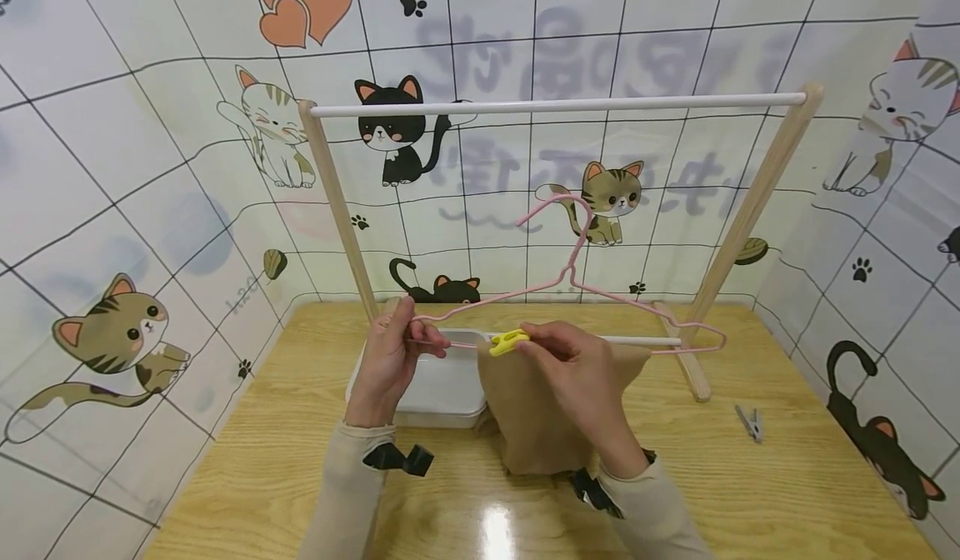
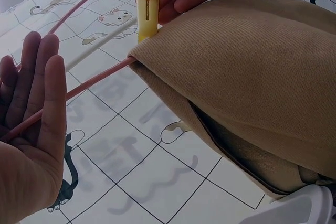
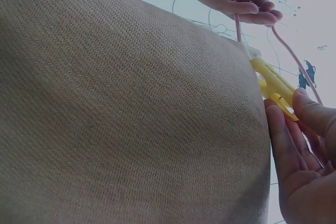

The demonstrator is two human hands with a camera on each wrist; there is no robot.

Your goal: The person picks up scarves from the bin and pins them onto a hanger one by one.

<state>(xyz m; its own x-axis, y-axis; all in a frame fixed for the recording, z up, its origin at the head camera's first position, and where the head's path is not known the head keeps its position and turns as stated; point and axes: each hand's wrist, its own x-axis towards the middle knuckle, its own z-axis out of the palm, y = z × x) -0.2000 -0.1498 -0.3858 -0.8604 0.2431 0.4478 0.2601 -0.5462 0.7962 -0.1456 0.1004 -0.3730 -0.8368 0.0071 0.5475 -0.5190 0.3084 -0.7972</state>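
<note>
My left hand point(image 1: 386, 364) holds the left end of a pink wire hanger point(image 1: 576, 252), whose hook points up. In the left wrist view, the hanger's lower wire crosses that palm beneath extended fingers point(image 2: 52, 85). A brown cloth point(image 1: 534, 422) hangs folded over the bottom bar. Between thumb and fingers, my right hand point(image 1: 581, 381) pinches a yellow clothespin point(image 1: 510, 342) at the cloth's upper left corner. The right wrist view has the clothespin point(image 3: 273, 80) by its handles, its nose against the cloth edge; how far it bites is hidden.
Behind the hands stands a wooden rack with a white crossbar point(image 1: 555, 106). A white tray point(image 1: 442, 414) sits on the wooden table point(image 1: 247, 477), left of the cloth. Farther right lies a grey clothespin point(image 1: 750, 423). Cat-print sheeting point(image 1: 495, 185) surrounds the table.
</note>
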